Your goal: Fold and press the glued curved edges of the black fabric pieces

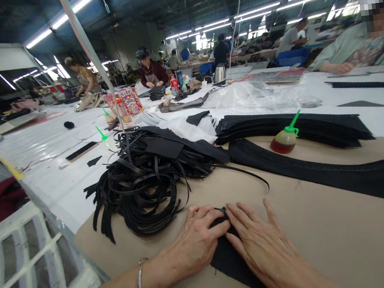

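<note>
A black fabric piece (pixel 227 261) lies on the tan board (pixel 328 230) in front of me. My left hand (pixel 195 239) rests on its left edge with the fingers bent and pressing down. My right hand (pixel 260 243) lies flat on it, fingers stretched toward the piece's far tip. The fingertips of both hands meet at that tip. A silver bracelet (pixel 140 283) circles my left wrist. Just beyond my left hand sits a tangled heap of black strips (pixel 141 183).
A glue bottle with a green nozzle (pixel 285 138) lies beside stacked black curved pieces (pixel 298 124). More green-nozzled bottles (pixel 102 135), a colourful packet (pixel 127 103) and clear plastic sit farther back. Other people work at the table's far side and right. A white crate (pixel 21 263) stands at the left.
</note>
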`<action>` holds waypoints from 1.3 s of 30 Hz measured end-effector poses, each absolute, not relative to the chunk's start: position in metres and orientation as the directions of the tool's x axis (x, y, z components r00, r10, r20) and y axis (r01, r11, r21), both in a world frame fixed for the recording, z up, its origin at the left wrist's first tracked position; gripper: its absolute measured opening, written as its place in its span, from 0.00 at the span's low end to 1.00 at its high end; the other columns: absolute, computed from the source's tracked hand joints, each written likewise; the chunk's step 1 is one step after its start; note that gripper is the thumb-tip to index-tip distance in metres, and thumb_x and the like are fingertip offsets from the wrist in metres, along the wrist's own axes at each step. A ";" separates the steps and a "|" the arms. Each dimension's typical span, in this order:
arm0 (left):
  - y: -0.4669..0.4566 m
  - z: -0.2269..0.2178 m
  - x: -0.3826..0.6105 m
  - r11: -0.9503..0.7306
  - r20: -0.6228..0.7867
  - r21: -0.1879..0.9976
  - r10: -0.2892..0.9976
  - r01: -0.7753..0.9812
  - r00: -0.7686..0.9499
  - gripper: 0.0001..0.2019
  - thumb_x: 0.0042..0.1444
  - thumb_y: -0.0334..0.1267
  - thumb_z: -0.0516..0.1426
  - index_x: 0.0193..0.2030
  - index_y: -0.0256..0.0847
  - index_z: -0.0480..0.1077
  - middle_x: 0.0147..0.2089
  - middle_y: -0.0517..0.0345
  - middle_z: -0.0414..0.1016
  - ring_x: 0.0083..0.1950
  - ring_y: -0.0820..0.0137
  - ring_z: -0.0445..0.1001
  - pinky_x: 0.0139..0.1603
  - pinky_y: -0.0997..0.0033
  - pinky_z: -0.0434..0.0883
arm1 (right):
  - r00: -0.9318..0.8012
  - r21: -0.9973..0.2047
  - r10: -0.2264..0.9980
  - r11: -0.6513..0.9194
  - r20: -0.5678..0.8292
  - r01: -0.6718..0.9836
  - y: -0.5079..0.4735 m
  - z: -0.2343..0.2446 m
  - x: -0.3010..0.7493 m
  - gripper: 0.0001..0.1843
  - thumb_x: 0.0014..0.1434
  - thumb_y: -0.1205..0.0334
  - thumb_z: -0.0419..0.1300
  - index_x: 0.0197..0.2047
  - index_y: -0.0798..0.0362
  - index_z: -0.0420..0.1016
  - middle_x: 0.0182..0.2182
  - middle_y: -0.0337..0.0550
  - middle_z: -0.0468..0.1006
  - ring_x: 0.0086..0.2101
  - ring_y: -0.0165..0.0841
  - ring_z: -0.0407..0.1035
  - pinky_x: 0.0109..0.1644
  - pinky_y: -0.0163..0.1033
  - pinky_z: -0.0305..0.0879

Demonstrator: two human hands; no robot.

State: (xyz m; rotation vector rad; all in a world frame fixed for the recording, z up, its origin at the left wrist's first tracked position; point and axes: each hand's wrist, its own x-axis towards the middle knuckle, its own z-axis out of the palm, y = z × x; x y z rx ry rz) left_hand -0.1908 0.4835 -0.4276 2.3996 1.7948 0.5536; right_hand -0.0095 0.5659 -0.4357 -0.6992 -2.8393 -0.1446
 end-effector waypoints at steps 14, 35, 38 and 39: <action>0.483 -0.426 -0.189 -0.316 0.216 0.256 0.940 0.914 0.264 0.22 0.62 0.26 0.49 0.61 0.47 0.61 0.60 0.56 0.67 0.61 0.63 0.60 0.59 0.55 0.52 | -0.846 -0.077 0.515 0.857 0.136 0.509 0.569 -0.420 -0.016 0.25 0.64 0.67 0.43 0.63 0.53 0.62 0.61 0.44 0.66 0.57 0.44 0.59 0.65 0.69 0.39; 0.495 -0.408 -0.176 -0.143 0.257 0.515 0.966 0.845 0.007 0.15 0.51 0.21 0.50 0.42 0.42 0.67 0.45 0.58 0.72 0.52 0.65 0.66 0.54 0.59 0.56 | -0.615 -0.525 0.786 0.499 -0.059 0.689 0.556 -0.397 0.047 0.17 0.60 0.58 0.58 0.52 0.51 0.69 0.44 0.45 0.74 0.45 0.41 0.66 0.50 0.49 0.57; 0.504 -0.395 -0.162 -0.121 0.243 0.475 0.970 0.872 0.003 0.11 0.54 0.25 0.53 0.42 0.41 0.67 0.44 0.57 0.72 0.51 0.64 0.66 0.53 0.59 0.57 | -0.605 -0.513 0.793 0.494 -0.064 0.702 0.556 -0.397 0.038 0.12 0.58 0.61 0.59 0.46 0.52 0.71 0.40 0.45 0.75 0.44 0.42 0.66 0.48 0.48 0.56; 0.508 -0.391 -0.157 -0.165 0.229 0.450 0.971 0.878 0.065 0.11 0.55 0.27 0.54 0.44 0.42 0.68 0.46 0.57 0.72 0.52 0.64 0.66 0.54 0.59 0.57 | -0.604 -0.512 0.794 0.492 -0.066 0.704 0.557 -0.397 0.037 0.10 0.58 0.62 0.59 0.44 0.52 0.71 0.39 0.45 0.76 0.43 0.42 0.67 0.47 0.48 0.55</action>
